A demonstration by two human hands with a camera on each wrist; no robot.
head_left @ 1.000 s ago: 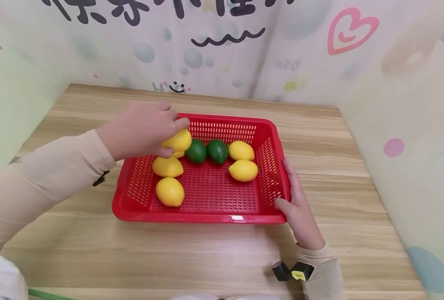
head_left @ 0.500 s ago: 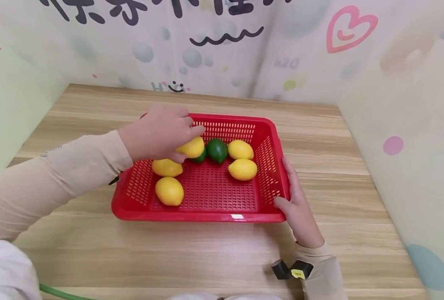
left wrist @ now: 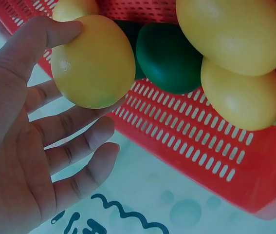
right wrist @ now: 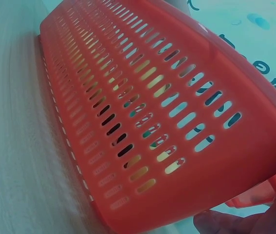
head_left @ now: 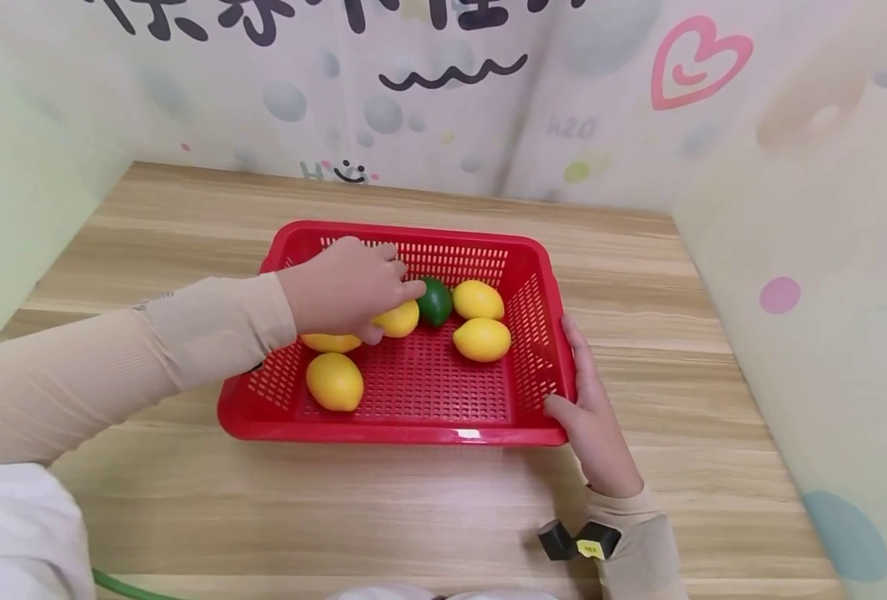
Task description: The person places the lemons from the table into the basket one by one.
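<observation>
Inside the red plastic basket (head_left: 391,433), my left hand (head_left: 346,287) pinches a yellow lemon (head_left: 400,320) between thumb and fingers. In the left wrist view this lemon (left wrist: 94,63) sits against the thumb, with the lower fingers spread loosely beneath. Just right of it lies a dark green lime-like fruit (head_left: 434,302). A second green one is mostly hidden behind the held lemon. My right hand (head_left: 601,421) grips the basket's right rim near the front corner, thumb on the inside. Its wrist view shows mostly the slotted basket wall (right wrist: 142,112) and a few fingers.
Two lemons lie at the basket's right side, one behind (head_left: 478,299) the other (head_left: 482,340). At the left are another lemon (head_left: 335,382) and one partly covered by the left hand (head_left: 331,342). The wooden table (head_left: 323,517) meets a printed wall (head_left: 443,125) behind.
My left hand has carried the lemon rightward and lower, from the basket's back left to beside the green fruits, covering one of them. The right hand has kept its grip on the rim.
</observation>
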